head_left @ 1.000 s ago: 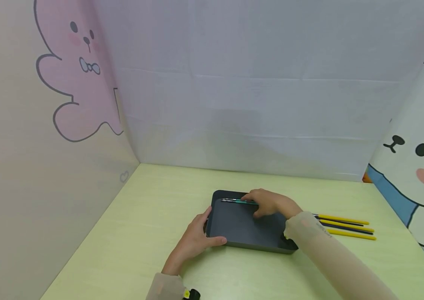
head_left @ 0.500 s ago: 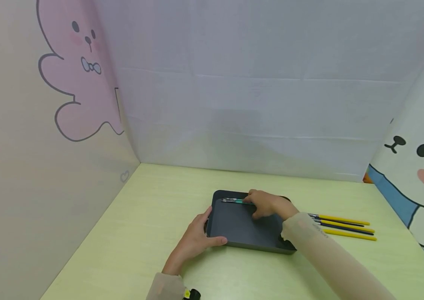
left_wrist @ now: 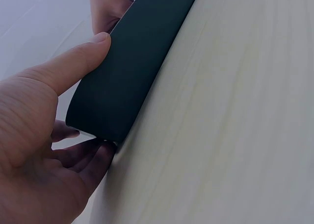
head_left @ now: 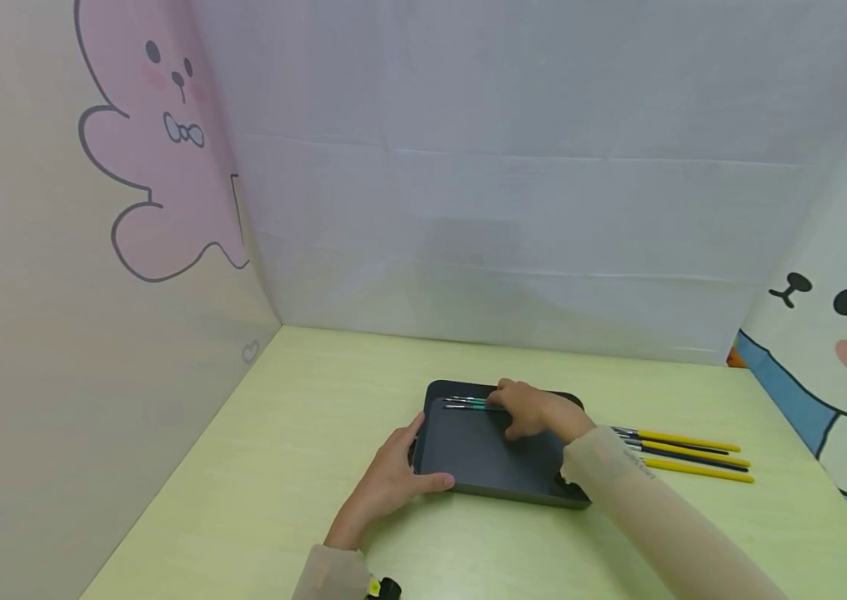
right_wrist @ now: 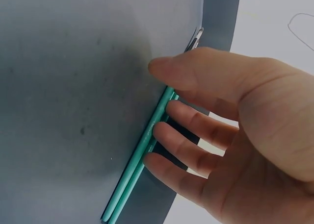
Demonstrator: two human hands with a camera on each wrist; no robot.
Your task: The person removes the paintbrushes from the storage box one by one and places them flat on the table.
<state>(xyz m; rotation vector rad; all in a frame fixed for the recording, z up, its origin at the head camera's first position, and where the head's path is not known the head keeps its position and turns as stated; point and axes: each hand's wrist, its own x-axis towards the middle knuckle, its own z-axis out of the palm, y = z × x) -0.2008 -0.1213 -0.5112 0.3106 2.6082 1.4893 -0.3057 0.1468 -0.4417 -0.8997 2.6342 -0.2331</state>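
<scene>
A dark grey tray (head_left: 461, 458) lies on the table. My left hand (head_left: 386, 475) grips its near left corner; in the left wrist view the thumb presses the tray's outer wall (left_wrist: 127, 62) and the fingers curl at its lower edge. Inside the tray, along the far wall, lie slim green paintbrushes (right_wrist: 129, 170) with their bristle ends to the left. Several fingertips of my right hand (head_left: 532, 410) touch these brushes, while its thumb (right_wrist: 191, 72) stays apart from the other fingers, over the tray. The palm hides part of the brushes in the head view.
Several yellow-handled brushes (head_left: 689, 441) and dark-handled ones lie on the table (head_left: 303, 417) right of the tray, partly behind the right sleeve (head_left: 641, 492). A pale curtain (head_left: 506, 208) stands behind, with printed panels at both sides.
My right hand and sleeve have shifted slightly left. The green brush tips have moved a little toward me and spread apart. My left hand stays at the tray corner.
</scene>
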